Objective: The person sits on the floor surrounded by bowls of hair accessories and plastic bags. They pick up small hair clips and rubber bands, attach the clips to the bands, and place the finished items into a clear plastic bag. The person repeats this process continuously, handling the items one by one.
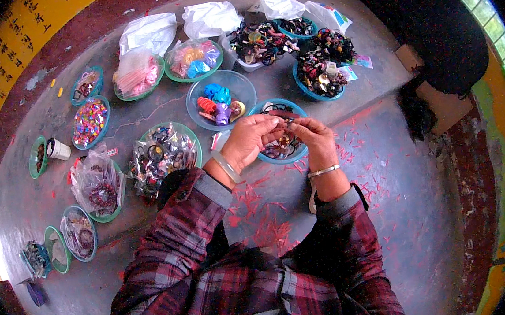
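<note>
Both my hands meet over a blue basin (282, 161) that holds dark hair ties and other small pieces. My left hand (246, 141), with a pale bangle at the wrist, pinches one side of a small dark band-like item (286, 119). On its other side the thumb and fingers of my right hand (319, 140) are closed; a silver bangle circles that wrist. Fingers cover much of the item, so its exact kind cannot be made out. Just beyond my left hand stands a clear bowl (192, 94) with red, blue and purple pieces.
Bowls of bagged accessories (166, 151), colourful beads (90, 120) and pink packets (137, 77) spread leftward. Dark hair ties fill a blue bowl (322, 82) and a white container (259, 43) farther off. Red scraps (265, 217) litter the floor. White bags (210, 19) lie behind.
</note>
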Tool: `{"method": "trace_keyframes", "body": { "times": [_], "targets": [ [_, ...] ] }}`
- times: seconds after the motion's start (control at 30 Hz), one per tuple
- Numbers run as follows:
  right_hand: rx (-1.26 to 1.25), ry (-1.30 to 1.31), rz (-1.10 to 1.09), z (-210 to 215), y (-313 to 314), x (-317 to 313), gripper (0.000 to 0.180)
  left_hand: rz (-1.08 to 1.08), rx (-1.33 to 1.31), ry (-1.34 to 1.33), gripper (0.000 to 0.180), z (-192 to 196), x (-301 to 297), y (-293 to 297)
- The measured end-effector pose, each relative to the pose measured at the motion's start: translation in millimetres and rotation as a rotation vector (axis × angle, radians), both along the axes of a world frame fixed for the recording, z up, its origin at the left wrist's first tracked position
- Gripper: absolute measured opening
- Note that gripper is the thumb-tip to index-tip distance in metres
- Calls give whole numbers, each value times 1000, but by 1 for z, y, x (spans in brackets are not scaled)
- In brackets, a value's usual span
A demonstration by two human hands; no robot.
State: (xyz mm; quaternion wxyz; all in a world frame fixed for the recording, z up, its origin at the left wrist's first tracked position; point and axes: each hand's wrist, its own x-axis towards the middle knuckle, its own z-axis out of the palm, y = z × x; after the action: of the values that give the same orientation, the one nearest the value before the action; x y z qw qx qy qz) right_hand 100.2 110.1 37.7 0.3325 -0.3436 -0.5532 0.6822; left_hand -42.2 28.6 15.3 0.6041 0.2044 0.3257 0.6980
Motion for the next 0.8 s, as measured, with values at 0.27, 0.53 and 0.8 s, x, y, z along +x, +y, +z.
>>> {"method": "trace_keyframes", "body": {
  "times": [0.27, 0.53, 0.8],
  "targets": [
    [-204, 116, -8, -16, 8, 2, 13, -21, 13, -32, 21, 0, 1, 0],
    [-209, 137, -2, -23, 11, 2, 14, -19, 25, -46, 24, -2, -1, 0],
    [-180, 30, 15, -14, 8, 3, 17, -23, 30, -30, 24, -4, 0, 1]
  ]
}}
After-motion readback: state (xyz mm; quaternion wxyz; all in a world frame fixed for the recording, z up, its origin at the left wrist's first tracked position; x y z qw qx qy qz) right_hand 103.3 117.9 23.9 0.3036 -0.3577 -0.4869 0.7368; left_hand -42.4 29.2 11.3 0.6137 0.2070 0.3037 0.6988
